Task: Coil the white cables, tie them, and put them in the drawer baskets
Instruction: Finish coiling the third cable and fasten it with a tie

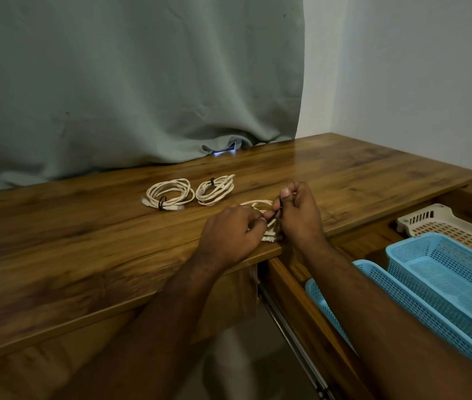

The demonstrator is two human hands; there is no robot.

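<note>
Wooden desk [84,226] backed by a green curtain [113,82]. A black tie [275,210] is pinched between fingertips of the left hand [229,235] and right hand [301,215] over a white cable coil [258,204] near the front edge. Two tied coils [170,194] [215,189] lie behind, apart. Blue baskets [445,272] sit in the open drawer [301,298], right.

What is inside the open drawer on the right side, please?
The drawer holds two blue baskets and one beige basket. No cables show inside; the right forearm covers part of them.
</note>
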